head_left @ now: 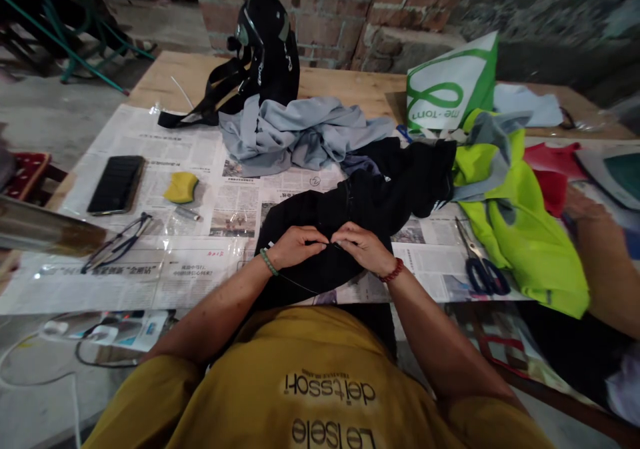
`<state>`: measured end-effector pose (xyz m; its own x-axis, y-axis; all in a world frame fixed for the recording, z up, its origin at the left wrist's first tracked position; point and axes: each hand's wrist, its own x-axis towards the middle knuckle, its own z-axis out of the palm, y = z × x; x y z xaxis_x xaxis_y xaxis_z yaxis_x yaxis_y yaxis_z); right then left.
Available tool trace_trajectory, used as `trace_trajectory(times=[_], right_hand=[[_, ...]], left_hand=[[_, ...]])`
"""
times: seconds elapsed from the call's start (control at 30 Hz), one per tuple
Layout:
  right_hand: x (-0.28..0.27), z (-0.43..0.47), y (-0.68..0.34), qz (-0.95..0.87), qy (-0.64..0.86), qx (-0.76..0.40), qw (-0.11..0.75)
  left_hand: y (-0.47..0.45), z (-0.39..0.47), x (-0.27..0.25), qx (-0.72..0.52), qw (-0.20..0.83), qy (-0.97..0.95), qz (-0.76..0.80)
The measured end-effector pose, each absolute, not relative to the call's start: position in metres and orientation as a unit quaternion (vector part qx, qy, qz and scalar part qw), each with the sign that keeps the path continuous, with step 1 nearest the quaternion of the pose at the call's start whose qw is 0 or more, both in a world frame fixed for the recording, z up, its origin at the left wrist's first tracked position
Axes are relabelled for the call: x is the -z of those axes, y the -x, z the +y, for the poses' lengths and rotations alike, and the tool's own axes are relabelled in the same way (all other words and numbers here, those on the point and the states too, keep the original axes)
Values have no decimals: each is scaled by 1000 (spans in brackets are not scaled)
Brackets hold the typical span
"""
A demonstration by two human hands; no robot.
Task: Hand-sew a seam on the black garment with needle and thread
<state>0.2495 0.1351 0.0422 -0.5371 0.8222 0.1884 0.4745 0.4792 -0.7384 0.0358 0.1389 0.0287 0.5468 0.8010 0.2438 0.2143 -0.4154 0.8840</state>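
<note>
A black cloth garment [305,212] lies bunched on the newspaper at the table's front edge. My left hand [299,245], with a green bead bracelet at the wrist, pinches its cloth between thumb and fingertips. Almost touching those fingertips, my right hand [364,245], wearing a red bead bracelet, is also closed in a pinch on the same cloth. Anything finer between the fingertips is too small to make out. A thin pale thread [300,285] runs over the black cloth below my left wrist.
Scissors [481,262] and a neon-yellow garment [530,235] lie to the right, beside another person's arm [600,255]. Leftward are a phone [116,184], a sponge [181,187], glasses [117,242] and a bottle-like cylinder [50,225]. Behind are grey cloth [300,132], a black bag [273,49] and a green-white bag [453,89].
</note>
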Motion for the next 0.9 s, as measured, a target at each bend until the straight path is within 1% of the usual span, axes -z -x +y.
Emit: trace_trajectory(times=[0.1, 0.2, 0.37, 0.47, 0.53, 0.67, 0.9], right_hand=[[-48, 135, -249, -806, 392, -349, 271], [-55, 133, -246, -760, 426, -400, 285], [-68, 132, -235, -566, 500, -563, 337], [-73, 133, -227, -470, 523, -625, 340], [-74, 133, -223, -451, 540, -630, 328], [-74, 132, -219, -481, 549, -606, 315], [-68, 131, -218, -569, 548, -527, 315]], left_hand=[[-35, 138, -28, -355, 407, -782, 310], [-35, 136, -28, -361, 390, -793, 298], [-37, 133, -31, -360, 363, -814, 276], [-38, 131, -32, -377, 347, -813, 275], [-38, 130, -32, -385, 337, -814, 274], [-38, 129, -34, -379, 316, -826, 272], [-38, 126, -37, -377, 271, -838, 286]])
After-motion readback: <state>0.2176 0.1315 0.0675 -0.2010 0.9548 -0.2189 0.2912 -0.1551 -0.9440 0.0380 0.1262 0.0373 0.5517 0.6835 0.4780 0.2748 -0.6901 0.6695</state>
